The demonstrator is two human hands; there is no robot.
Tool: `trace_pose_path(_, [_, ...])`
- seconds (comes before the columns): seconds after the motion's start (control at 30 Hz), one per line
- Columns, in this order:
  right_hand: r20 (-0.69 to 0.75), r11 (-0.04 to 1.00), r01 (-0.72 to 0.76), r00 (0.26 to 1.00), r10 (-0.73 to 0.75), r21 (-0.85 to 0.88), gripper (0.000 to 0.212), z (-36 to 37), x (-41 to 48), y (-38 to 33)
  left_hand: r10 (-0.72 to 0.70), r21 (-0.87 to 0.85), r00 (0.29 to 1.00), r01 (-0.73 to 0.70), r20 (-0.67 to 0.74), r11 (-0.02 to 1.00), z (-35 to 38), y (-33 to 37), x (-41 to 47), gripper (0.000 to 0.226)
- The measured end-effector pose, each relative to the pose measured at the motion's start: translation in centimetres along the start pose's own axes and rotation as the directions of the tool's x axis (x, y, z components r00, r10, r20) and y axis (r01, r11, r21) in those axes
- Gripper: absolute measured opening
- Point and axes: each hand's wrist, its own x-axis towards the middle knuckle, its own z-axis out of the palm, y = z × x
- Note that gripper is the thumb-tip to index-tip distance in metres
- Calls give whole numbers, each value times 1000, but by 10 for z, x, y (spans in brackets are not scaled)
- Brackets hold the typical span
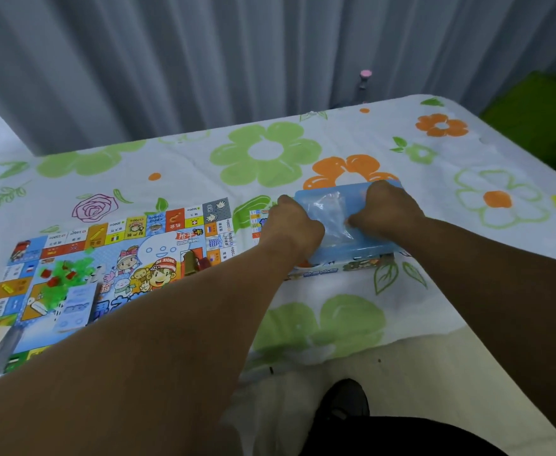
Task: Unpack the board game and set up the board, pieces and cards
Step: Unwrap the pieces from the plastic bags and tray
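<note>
While both hands work at the blue game box (pixel 345 232) on the worktop (pixel 302 149), right of the unfolded board (pixel 122 258), the left hand (pixel 291 227) and right hand (pixel 390 209) pinch a clear plastic bag (pixel 330 212) closed-fingered. The person should probably lift it slowly, keeping it level, so loose pieces stay inside.

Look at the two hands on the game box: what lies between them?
In the head view, a crumpled clear plastic bag lies on the blue box between the left hand and right hand; both hands grip it.
</note>
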Motion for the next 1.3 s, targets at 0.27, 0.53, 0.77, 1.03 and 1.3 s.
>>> trace_pose_path(0.27, [-93, 992, -117, 989, 114, -36, 43, -38, 14, 28, 134, 92, 991, -132, -20, 987, 13, 22, 22, 42])
trace_pose_path(0.53, [-152, 959, -268, 956, 252, -94, 44, -51, 16, 55, 309, 254, 951, -299, -2, 920, 43, 35, 50, 40])
trace_pose_path(0.77, [-199, 931, -332, 933, 301, -150, 56, -42, 21, 68, 316, 251, 945, -327, 83, 911, 69, 44, 68, 31])
trace_pose_path(1.03, [-240, 876, -407, 905, 350, -258, 77, -40, 29, 78, 229, 440, 957, -286, 179, 851, 82, 46, 79, 36])
trace_pose_path(1.3, [-237, 885, -392, 911, 337, -250, 73, -36, 30, 73, 234, 399, 959, -279, 158, 873, 78, 54, 77, 18])
